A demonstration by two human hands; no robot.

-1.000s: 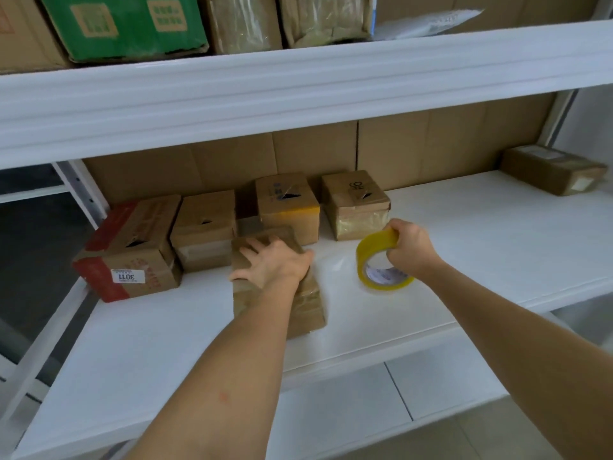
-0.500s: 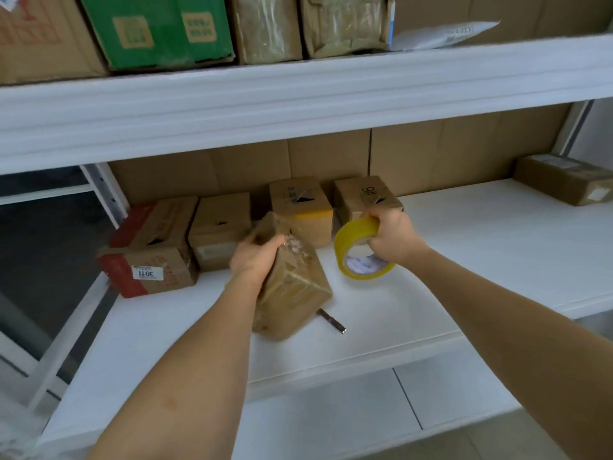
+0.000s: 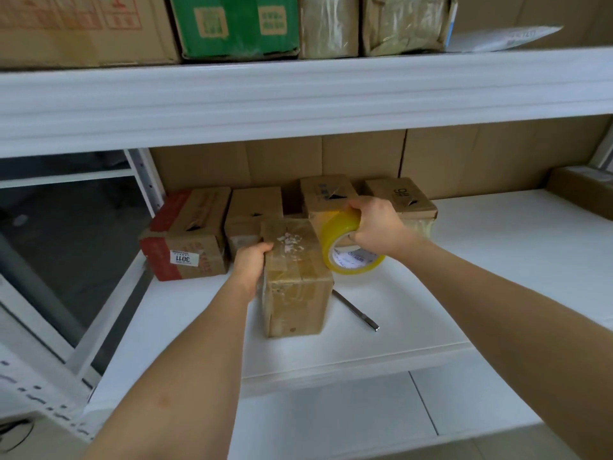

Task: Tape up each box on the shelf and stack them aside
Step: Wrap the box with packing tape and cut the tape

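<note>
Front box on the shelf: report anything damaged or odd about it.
The front box has a torn white patch on its top, like the scraps of a peeled label, and wrinkled old tape on its near face. A thin metal tool lies loose right beside it, partly behind its right edge.

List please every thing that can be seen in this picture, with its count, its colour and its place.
front box: 1, brown, front of the middle shelf, standing on end
tape roll: 1, yellow, held just right of the front box
row boxes: 4, brown, one with red print and a 3011 label, along the back of the middle shelf
metal tool: 1, grey, lying on the shelf right of the front box
side box: 1, brown, far right of the middle shelf
upper boxes: 4, two brown, one green, one tape-wrapped, on the top shelf
white envelope: 1, top shelf, right
shelf: white
left hand: grips the front box's left edge
right hand: holds the tape roll
</note>
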